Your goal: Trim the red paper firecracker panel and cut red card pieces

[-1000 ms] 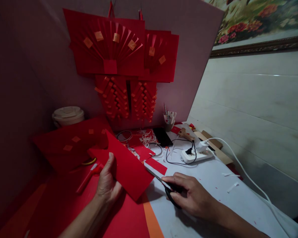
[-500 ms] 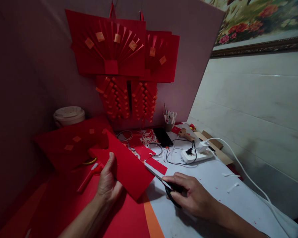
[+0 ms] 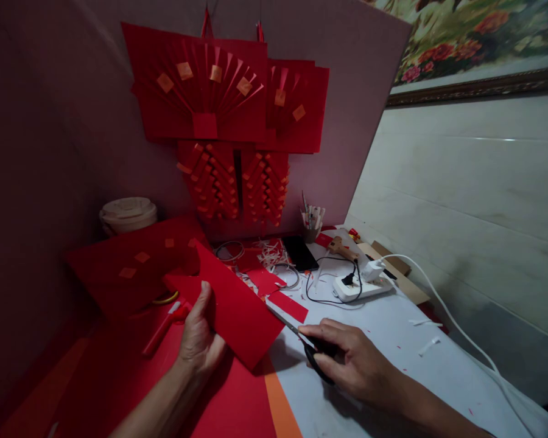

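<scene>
My left hand [image 3: 201, 334] grips a folded sheet of red paper [image 3: 240, 310], thumb on the near face and the other fingers hidden beneath. The sheet is tilted above the table. Black-handled scissors [image 3: 317, 362] are in my right hand [image 3: 347, 356], fingers through the loops. Their blades point up and left and meet the paper's right edge. Just beyond the blade tips lies a small red paper strip [image 3: 290, 306]. A red tube with a white end [image 3: 162, 328] rests left of my left hand.
Red paper decorations [image 3: 205, 91] hang on the board behind. A black phone [image 3: 300, 252], a pen cup [image 3: 311, 225] and paper shreds [image 3: 274, 252] are at the back. A white power strip [image 3: 360, 287] with cables stands right, and a lidded white tub [image 3: 128, 214] left.
Almost nothing differs. Both hands, the red paper and the scissors keep the same positions; the camera view has shifted very slightly.
</scene>
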Tool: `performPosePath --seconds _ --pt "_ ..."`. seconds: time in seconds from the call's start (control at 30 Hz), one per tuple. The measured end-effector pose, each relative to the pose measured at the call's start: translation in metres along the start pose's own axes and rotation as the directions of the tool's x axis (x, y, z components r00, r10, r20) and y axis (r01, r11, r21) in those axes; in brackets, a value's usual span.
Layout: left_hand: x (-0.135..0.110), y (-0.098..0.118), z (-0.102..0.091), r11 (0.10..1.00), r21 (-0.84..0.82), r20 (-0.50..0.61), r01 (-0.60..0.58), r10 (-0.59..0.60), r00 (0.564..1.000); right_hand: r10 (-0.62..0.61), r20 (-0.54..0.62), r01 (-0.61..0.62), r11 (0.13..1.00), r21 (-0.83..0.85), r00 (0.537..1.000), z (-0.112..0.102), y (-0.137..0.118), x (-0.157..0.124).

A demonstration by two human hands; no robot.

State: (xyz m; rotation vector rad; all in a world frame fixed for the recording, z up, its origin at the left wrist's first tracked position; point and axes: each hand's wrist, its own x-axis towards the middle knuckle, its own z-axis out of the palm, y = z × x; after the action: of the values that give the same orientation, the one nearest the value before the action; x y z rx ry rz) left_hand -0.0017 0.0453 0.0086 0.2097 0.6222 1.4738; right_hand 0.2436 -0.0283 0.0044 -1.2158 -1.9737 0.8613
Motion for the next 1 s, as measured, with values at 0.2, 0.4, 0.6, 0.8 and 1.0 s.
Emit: performPosePath --seconds 0.2,0.4,0.6,0.8,1.0 --pt "-0.0007 0.0008 0.0002 1.0 0.001 -0.001 0.01 -0.01 1.0 0.006 0.0 -0.006 1.0 -0.004 1.0 0.0006 -0.0005 -0.0003" --pt "-0.002 0.0012 0.0013 1.0 0.005 -0.003 0.01 -0.01 1.0 0.01 0.0 -0.01 1.0 -0.005 1.0 0.0001 0.0 -0.0005" --pt "-0.0015 0.0013 0.0019 1.0 -0.007 -0.012 0.004 -0.005 1.0 0.012 0.011 -0.011 1.0 -0.022 1.0 -0.0006 0.0014 -0.0001" --pt "-0.0029 0.0009 0.0023 1.0 0.0 0.006 0.02 -0.02 1.0 0.032 0.019 -0.032 0.999 -0.041 0.999 -0.0027 -0.0015 0.0013" --pt "-0.0043 -0.0012 0.0027 0.999 -0.029 0.002 0.029 -0.029 1.0 0.02 0.013 -0.02 0.999 -0.033 1.0 -0.0018 0.0004 0.0014"
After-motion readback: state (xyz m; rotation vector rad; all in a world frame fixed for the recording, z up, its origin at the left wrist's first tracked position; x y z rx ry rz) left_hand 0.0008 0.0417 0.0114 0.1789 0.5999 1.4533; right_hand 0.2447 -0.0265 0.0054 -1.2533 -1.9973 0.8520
